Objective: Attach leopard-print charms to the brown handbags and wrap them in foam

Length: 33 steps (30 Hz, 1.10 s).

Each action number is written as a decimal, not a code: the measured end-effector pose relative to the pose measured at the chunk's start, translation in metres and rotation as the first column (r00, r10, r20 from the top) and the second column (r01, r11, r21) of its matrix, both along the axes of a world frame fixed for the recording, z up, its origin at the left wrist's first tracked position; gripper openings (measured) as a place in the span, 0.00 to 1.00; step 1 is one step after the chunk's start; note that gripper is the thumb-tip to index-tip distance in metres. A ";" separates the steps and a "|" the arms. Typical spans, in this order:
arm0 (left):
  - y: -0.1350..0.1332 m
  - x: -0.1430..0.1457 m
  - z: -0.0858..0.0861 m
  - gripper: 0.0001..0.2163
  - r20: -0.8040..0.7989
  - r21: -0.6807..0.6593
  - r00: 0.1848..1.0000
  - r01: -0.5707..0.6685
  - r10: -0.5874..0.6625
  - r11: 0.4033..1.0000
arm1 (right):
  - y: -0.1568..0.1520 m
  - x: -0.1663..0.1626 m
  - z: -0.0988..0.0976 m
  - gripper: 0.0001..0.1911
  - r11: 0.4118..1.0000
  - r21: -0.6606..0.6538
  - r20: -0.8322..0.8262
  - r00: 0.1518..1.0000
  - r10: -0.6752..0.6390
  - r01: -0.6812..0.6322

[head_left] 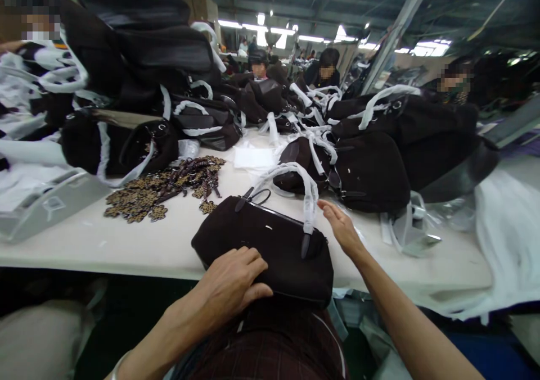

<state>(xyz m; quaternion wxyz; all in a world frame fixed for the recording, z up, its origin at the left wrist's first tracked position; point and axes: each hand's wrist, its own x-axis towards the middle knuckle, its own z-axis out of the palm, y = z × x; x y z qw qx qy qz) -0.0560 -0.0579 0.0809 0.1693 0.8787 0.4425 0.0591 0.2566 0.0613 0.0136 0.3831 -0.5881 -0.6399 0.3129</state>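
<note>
Left hand (236,279) is resting on the dark brown fabric handbag (282,250), fingers lying together, thumb standing apart; bag is sitting under these fingertips. Right hand (341,224) is holding its fingers together just beside the white-wrapped curved handle (311,203), contact unclear. Brown-and-gold flower-shaped charms (141,197) are lying beyond the left fingers

Around one handbag (291,267): two hands (238,270), one tray (63,200) at nine o'clock, one heap of charms (139,194) at ten, three nearer people (328,68) from twelve to two; other bags (371,172) too heaped to count.
</note>
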 end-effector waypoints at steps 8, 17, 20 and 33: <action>0.042 0.039 -0.021 0.17 0.013 0.068 0.992 0.125 -0.126 0.990 | -0.006 -0.009 -0.005 0.22 0.962 -0.250 0.081 0.992 -0.092 0.110; 0.051 0.050 -0.075 0.23 -0.052 -0.082 0.978 0.197 -0.202 0.977 | 0.078 -0.067 0.003 0.14 0.873 -0.465 -0.320 0.891 -0.321 0.148; 0.052 0.050 -0.077 0.24 -0.034 -0.103 0.980 0.193 -0.197 0.976 | 0.115 -0.080 0.024 0.15 0.856 -0.496 -0.404 0.835 -0.374 0.144; 0.054 -0.047 0.013 0.11 0.357 0.122 0.902 -0.305 0.245 0.945 | 0.054 0.012 0.020 0.24 0.950 -0.248 -0.248 0.935 -0.252 0.190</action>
